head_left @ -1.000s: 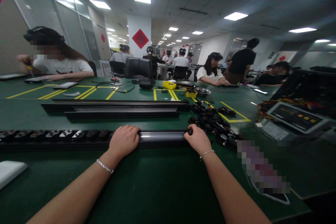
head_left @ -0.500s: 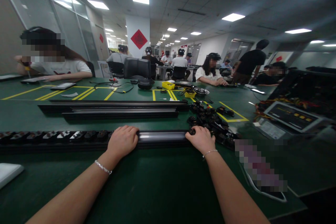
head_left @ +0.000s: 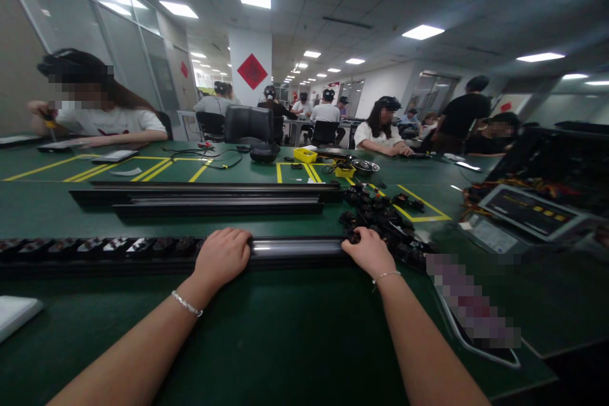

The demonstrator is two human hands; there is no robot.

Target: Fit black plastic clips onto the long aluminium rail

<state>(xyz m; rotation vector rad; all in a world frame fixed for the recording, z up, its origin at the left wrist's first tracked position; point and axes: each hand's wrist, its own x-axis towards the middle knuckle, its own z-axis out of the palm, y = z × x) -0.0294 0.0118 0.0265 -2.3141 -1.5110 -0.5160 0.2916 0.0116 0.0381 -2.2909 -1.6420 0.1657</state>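
A person's two bare forearms reach forward over a dark green desk [head_left: 295,330] in a large, busy workroom. A long black rail [head_left: 295,248] lies across the desk just in front of the hands. Its left stretch is already filled with a row of small black parts [head_left: 109,245] sitting side by side in the channel; the stretch between the two hands is bare and shiny, so by the look of it roughly half the rail is loaded and the right half is left to fill. The left hand [head_left: 223,255] rests curled over the rail right where the filled row ends, its grip closed around the rail's top edge. The right hand [head_left: 368,251] lies at the rail's right end, fingers bent down and touching the near edge of a loose pile of black parts [head_left: 385,222]; whether it has pinched one cannot be told, since the fingertips are hidden. The pile sits just beyond and to the right of that hand, touching it. Two more long rails [head_left: 214,198] lie parallel farther back, apart from the hands. A white pad [head_left: 14,314] sits at the left edge, and a scale [head_left: 528,212] stands to the right. Other people work at desks beyond.
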